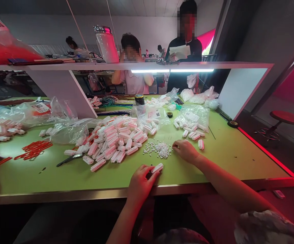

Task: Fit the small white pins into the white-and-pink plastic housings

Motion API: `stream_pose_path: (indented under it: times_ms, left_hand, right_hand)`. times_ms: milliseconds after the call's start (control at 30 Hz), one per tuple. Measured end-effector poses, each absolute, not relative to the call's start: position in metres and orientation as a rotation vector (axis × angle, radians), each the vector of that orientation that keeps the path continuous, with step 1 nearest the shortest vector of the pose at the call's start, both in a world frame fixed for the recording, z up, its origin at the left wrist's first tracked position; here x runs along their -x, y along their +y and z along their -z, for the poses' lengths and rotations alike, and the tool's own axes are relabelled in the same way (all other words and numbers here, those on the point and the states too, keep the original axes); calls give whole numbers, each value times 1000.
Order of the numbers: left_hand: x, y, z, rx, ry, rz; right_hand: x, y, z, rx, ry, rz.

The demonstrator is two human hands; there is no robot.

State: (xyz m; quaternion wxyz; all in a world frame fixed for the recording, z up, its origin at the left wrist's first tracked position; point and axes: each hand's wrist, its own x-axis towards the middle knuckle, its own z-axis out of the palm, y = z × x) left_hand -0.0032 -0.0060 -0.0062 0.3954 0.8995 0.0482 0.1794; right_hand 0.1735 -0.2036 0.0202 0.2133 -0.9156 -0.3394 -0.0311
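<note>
Left hand [139, 183] grips one white rectangular plastic connector housing [157, 168] at the green tabletop's [60, 176] near edge, right hand [186, 150], loosely curled, touches the small white inserts [159, 149] (large heap of housings [113, 139] apparently remaining).

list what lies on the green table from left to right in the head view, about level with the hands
red strips → scissors → pile of white connector blocks → left hand holding one white block → heap of tiny white pieces → right hand → lone white block

red clips [34, 149], scissors [69, 159], tape roll [232, 124]
</note>
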Motion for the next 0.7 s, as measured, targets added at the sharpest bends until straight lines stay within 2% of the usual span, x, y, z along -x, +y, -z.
stream_pose_path:
  times_ms: [233, 367, 533, 700]
  left_hand:
    - [4, -7, 6, -2270, 123, -435]
    - [4, -8, 3, -2238, 96, -428]
    - [5, -9, 1, -2209, 88, -422]
    - [5, -10, 0, -2210, 91, -461]
  right_hand:
    - [-168, -201, -19, 2536, -992, 84]
    - [-155, -194, -23, 2216, -1070, 115]
    - [-125, -181, -24, 1905, -1036, -137]
    - [-109, -176, -20, 1881, -979, -241]
